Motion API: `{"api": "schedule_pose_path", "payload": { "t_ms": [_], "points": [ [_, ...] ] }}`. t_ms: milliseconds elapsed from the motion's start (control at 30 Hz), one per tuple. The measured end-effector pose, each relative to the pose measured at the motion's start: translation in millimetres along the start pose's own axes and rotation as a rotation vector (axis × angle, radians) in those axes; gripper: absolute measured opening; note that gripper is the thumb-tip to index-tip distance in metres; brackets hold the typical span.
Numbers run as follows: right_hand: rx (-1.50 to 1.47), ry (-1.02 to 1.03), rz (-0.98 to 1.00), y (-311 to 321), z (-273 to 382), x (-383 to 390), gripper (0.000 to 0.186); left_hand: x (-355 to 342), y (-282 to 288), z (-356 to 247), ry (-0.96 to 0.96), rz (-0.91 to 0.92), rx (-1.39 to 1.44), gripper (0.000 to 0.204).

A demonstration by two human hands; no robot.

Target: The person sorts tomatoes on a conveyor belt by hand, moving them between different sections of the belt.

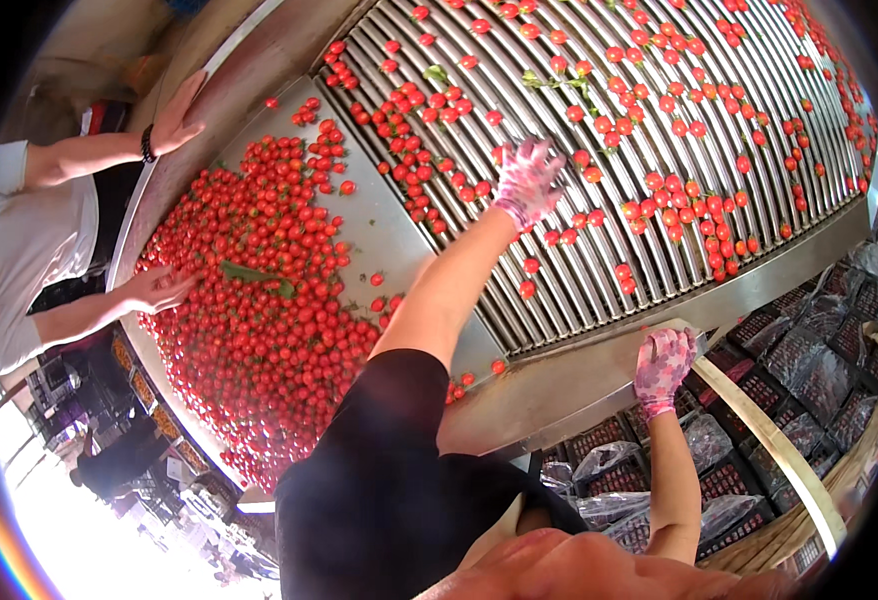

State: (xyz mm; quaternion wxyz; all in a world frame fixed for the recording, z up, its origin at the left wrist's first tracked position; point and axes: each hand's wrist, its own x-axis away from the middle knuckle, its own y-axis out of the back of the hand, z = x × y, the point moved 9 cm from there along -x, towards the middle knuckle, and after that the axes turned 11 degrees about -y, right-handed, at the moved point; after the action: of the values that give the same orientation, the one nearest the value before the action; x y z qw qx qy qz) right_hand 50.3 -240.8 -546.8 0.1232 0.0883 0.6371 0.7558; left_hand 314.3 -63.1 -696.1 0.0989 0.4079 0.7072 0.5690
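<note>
My left hand [531, 182], in a pink patterned glove, reaches over steel rollers [609, 260] scattered with red cherry tomatoes [672, 200], its fingers spread; whether they touch a tomato beneath is unclear. My right hand [664, 368], gloved alike, has its fingers curled on the machine's metal rim [579, 395] at the lower right. Left of the rollers, a steel chute [384, 235] holds a dense heap of tomatoes [259, 340] with a green leaf [249, 275] on it. Small green sprigs [569, 85] lie on the rollers.
A co-worker [24, 250] at the left has one hand [174, 115] on the chute's wall and another [159, 290] by the heap. Stacked dark crates [719, 490] with clear plastic stand below the right edge, near a pale strap [769, 450]. Another person [119, 460] is further back.
</note>
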Motion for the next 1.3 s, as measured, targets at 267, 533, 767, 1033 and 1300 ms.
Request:
{"api": "schedule_pose_path", "payload": {
  "t_ms": [267,533,767,1033,1300],
  "points": [
    [0.006,0.006,0.015,-9,1,2,0.005,196,-123,0,-0.214,0.142,0.042,0.058],
    [0.001,0.02,0.068,-14,0,4,0.008,193,-66,167,0.153,-0.473,0.505,0.043],
    [0.029,0.024,0.013,-12,-2,11,0.01,138,-35,285,0.601,-0.367,0.268,0.038],
    [0.048,0.018,-0.018,-8,-5,15,0.017,126,3,239,0.555,-0.802,0.425,0.014],
    [0.024,0.03,-0.004,-12,3,8,0.016,15,27,161,0.377,-0.13,0.226,0.056]
  ]
}}
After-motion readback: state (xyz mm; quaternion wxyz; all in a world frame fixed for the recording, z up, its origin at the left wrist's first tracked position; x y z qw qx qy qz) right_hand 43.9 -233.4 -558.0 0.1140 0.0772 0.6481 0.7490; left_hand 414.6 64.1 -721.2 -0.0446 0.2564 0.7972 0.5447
